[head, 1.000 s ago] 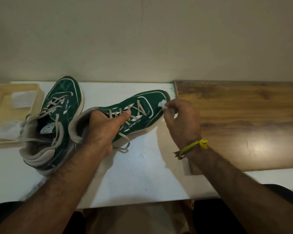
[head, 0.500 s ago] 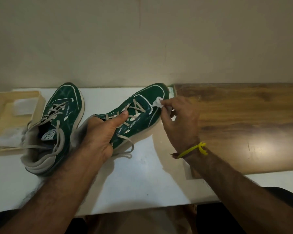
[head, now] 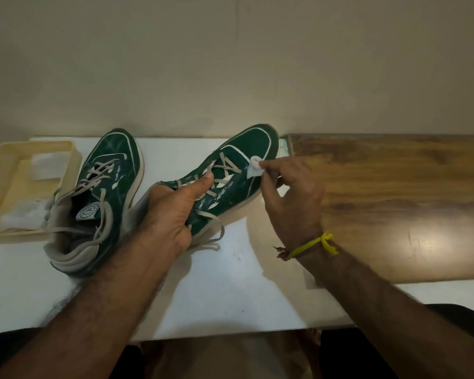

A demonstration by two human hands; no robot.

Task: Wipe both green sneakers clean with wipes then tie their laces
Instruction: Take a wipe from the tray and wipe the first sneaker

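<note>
The white table (head: pixel 230 291) carries everything, with a wooden board (head: pixel 394 203) lying on its right part. Left of the board, 2 green sneakers sit side by side. The held sneaker (head: pixel 244 165), nearer the board, is tilted up off the table, its long axis running from heel near the person to toe up and right, toward the board's far corner. The left hand (head: pixel 170 214) grips it at the heel and collar, thumb stretched along the laces, fingers curled underneath. The other sneaker (head: pixel 104 187) rests on the table farther left of the board, toe pointing away toward the wall, laces loose. A cream tray (head: pixel 0 170) holding white wipes lies beyond it. The right hand (head: pixel 293 198) pinches a small white wipe (head: pixel 255 169) at its fingertips, pressed against the held sneaker's toe side.
</note>
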